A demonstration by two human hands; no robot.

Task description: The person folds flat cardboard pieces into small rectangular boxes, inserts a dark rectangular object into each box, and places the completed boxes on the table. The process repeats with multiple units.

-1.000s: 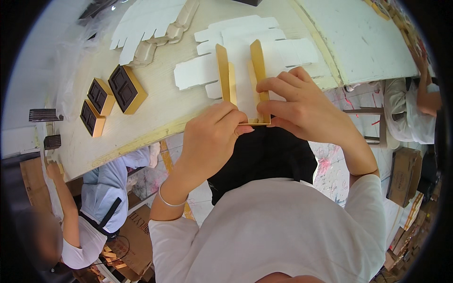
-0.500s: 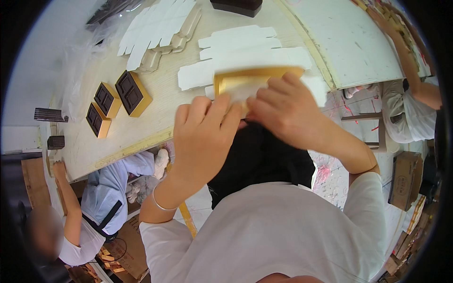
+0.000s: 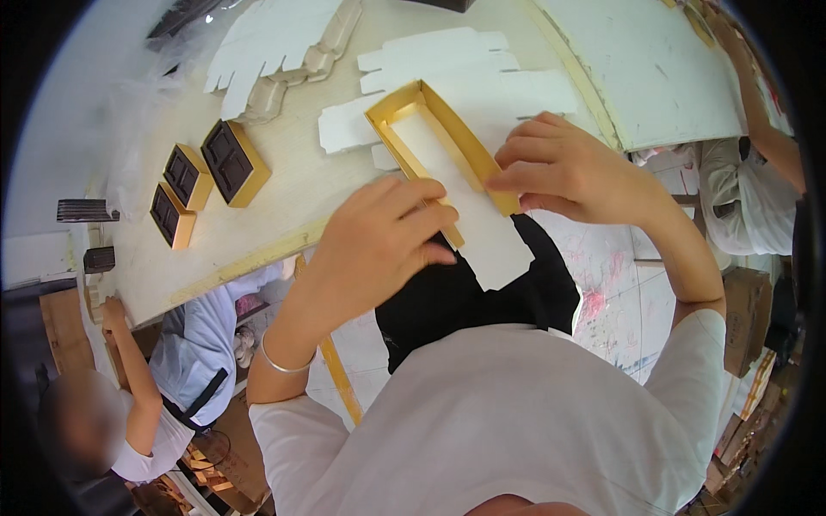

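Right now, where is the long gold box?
In the head view, the long gold box is at upper centre, over the table's near edge, held between the left hand and right hand.

Glossy gold card box (image 3: 447,138), matt white paper insert (image 3: 469,206), pale wooden table (image 3: 292,189)

Half-folded gold box (image 3: 434,142) with white liner at table's near edge, in both hands. Three gold boxes with dark inserts (image 3: 206,176) near left end. Flat white blanks (image 3: 447,64) mid-table.
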